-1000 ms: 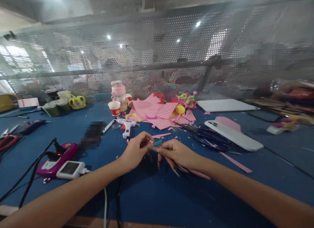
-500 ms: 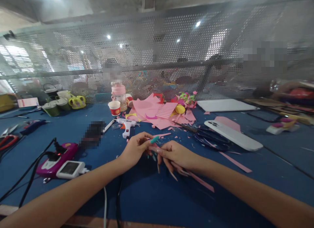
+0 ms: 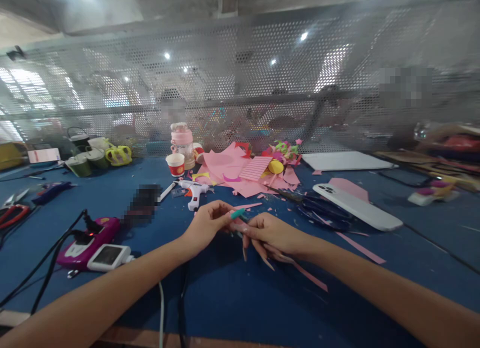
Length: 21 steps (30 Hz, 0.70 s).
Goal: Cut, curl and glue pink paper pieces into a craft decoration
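My left hand [image 3: 210, 223] and my right hand [image 3: 275, 236] meet in front of me, just above the blue table. Both are closed, thumbs pressed against the fingers, pinching a pink paper strip [image 3: 312, 278]. Its long tail runs out under my right hand toward the lower right. The part between my fingertips is mostly hidden, so its folds cannot be made out. A long teal nail shows on my left thumb. Another pink strip lies just behind my hands. The white glue gun [image 3: 195, 193] rests beyond my left hand, and dark-blue-handled scissors [image 3: 328, 214] lie beyond my right.
A heap of pink paper [image 3: 223, 163] and scraps lies ahead, beside a paper cup [image 3: 175, 165] and a bottle [image 3: 182, 138]. A white phone [image 3: 360, 208] is at right. A magenta power strip [image 3: 71, 258] with cables sits at left, and a perforated metal screen [image 3: 240, 83] stands behind.
My fingers have shifted slightly around the strip, and the left fingertips are now tucked further out of sight. The right fingers have risen a little. The strip's tail stays almost in place.
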Motion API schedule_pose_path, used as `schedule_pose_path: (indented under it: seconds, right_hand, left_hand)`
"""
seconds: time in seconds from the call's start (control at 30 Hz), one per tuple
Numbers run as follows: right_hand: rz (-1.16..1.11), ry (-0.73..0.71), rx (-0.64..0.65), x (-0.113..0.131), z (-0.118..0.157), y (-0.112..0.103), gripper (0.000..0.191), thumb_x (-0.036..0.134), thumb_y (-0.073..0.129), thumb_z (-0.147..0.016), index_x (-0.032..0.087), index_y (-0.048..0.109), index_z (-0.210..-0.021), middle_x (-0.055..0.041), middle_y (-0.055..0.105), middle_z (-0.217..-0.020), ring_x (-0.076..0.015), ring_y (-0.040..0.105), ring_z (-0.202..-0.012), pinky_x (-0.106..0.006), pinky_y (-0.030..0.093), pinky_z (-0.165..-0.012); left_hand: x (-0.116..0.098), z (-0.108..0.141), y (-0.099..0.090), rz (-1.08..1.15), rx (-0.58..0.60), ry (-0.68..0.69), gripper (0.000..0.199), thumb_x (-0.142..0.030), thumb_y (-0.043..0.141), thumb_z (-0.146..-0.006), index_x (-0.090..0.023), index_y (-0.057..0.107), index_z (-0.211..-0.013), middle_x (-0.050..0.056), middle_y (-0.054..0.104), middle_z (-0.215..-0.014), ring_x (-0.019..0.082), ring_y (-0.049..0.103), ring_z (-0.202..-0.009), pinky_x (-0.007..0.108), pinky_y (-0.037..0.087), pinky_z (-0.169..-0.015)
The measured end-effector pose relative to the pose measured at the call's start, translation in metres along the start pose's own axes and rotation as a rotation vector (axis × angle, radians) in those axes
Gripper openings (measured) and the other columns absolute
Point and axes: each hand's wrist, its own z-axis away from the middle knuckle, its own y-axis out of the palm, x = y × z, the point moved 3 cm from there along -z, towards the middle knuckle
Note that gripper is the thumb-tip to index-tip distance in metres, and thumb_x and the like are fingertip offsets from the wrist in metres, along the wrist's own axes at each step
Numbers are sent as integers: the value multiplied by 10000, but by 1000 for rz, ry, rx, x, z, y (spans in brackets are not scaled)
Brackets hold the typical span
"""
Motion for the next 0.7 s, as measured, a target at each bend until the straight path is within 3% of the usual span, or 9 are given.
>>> schedule_pose_path:
  seconds: [0.27,0.7]
  right_hand:
    - [-53,53,43,-1,1,2,420,516,605,-618,103,553,-558,33,532,-323,-23,316,-153,-121,200,-174]
    - [-23,101,95,5,5,6,388,465,584,-673,100,551,-548,43,503,-287,-16,287,-141,-111,198,-172]
  left_hand:
    - [2,0,0,60,-21,-41,229,-318,657,-613,-143,583,-741,-43,552,-569,63,504,-525,180,415,-520]
    - [2,2,3,152,10,-68,285,-390,652,-603,-150,562,-729,-57,524,-564,72,531,-500,209,452,-526]
